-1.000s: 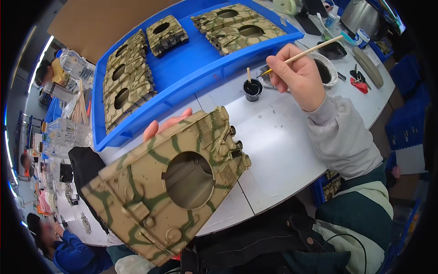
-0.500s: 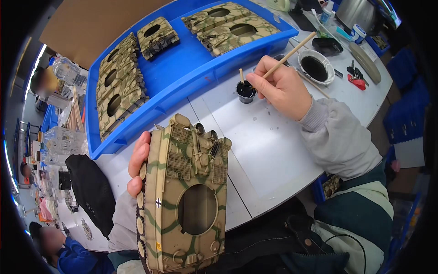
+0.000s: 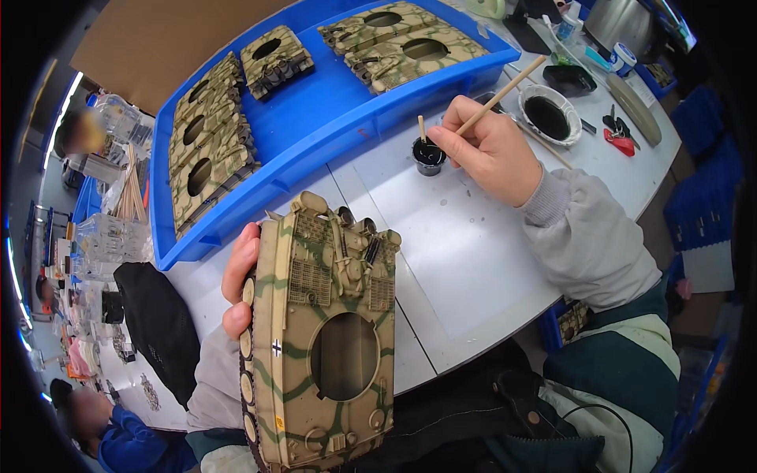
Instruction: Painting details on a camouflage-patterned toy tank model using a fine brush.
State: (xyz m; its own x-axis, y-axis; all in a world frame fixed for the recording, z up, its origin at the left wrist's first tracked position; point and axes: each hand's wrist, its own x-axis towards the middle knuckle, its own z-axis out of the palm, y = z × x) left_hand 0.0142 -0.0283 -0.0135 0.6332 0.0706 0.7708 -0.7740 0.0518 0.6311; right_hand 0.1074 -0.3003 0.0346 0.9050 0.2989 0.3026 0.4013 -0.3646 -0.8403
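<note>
My left hand [image 3: 240, 276] grips a model tank hull [image 3: 335, 418] by its far left side, with wheels and track along that edge. The hull is tan with green camouflage stripes and has a large round opening in its deck. My right hand [image 3: 490, 154] pinches a thin wooden-handled paintbrush [image 3: 512, 85], its upper end slanting up to the right. Below my fingers the tip is hard to make out, close to a small cup of black paint [image 3: 429, 158]. A short wooden stick [image 3: 423, 128] stands in that cup.
A blue tray [image 3: 303, 126] across the back holds several similar camouflaged hulls [image 3: 276, 59]. To the right are a white bowl of black liquid [image 3: 546, 117], a black dish [image 3: 569, 79] and keys with a red fob [image 3: 620, 140]. Black cloth [image 3: 158, 331] lies at left; another person [image 3: 134, 433] sits beyond.
Little differs. The view has shifted slightly, and both hands keep their hold on the hull and the paintbrush near the paint cup.
</note>
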